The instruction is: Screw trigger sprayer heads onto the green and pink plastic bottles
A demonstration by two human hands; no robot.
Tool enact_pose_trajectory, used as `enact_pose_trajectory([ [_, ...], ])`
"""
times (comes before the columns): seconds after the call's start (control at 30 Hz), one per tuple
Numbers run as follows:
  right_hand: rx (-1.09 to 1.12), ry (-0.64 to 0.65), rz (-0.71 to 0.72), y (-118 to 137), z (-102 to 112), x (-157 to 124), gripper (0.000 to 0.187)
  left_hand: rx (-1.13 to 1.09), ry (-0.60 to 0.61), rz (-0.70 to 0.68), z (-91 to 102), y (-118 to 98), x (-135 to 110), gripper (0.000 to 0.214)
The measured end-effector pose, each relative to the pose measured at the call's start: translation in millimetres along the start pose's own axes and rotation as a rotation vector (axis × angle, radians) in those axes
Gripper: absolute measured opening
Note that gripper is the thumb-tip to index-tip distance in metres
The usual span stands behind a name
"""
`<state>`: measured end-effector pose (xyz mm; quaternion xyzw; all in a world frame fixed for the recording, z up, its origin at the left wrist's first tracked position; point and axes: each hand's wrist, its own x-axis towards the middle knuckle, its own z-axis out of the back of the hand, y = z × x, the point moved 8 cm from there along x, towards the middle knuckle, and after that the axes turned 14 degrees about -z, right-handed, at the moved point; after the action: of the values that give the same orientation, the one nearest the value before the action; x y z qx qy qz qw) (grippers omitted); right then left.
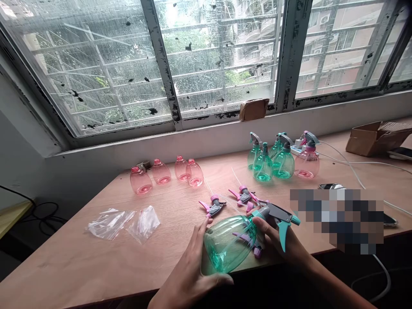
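**Green spray bottle held in both hands at the tabletop's near edge**

A wide, grimy window [219, 56] is seen across the back. Below it, a wooden tabletop [96, 257] is spread with bottle parts. An open cardboard box [373, 137] is set at the far right.

A green spray bottle [228, 244] is held on its side over the near edge. Its base is cupped by the left hand [189, 274], with the fingers laid along the side. Its neck is gripped by the right hand [283, 249], closed just under the grey and teal trigger head [278, 216].

Three assembled green bottles [267, 163] and one assembled pink bottle [307, 163] are grouped near the wall. Four headless pink bottles [161, 172] are lined up to their left. Clear plastic bags [124, 223] are left flat at the left. Loose pink spray heads [214, 207] are scattered just beyond the held bottle.
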<state>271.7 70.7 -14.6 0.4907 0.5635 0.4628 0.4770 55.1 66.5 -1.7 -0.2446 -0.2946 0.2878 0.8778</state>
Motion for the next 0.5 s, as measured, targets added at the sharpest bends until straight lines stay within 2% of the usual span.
enact_pose_trajectory([
  [0.1, 0.045, 0.016, -0.01, -1.4, -0.6, 1.4, 0.053, 0.043, -0.113, -0.026, 3.5, 6.1, -3.7, 0.106],
  [0.2, 0.056, 0.0, -0.006, -0.1, -0.5, 2.8, 0.055, 0.079, -0.157, -0.051, 5.6, 5.8, -5.5, 0.102],
  [0.33, 0.009, -0.034, 0.016, 3.7, -0.4, 2.9, 0.059, 0.049, -0.145, -0.053, 8.4, 1.7, -6.0, 0.094],
  [0.5, 0.009, -0.05, 0.02, 7.4, 1.3, 1.4, 0.059, 0.002, -0.063, 0.023, 7.0, 10.1, -9.0, 0.072],
])
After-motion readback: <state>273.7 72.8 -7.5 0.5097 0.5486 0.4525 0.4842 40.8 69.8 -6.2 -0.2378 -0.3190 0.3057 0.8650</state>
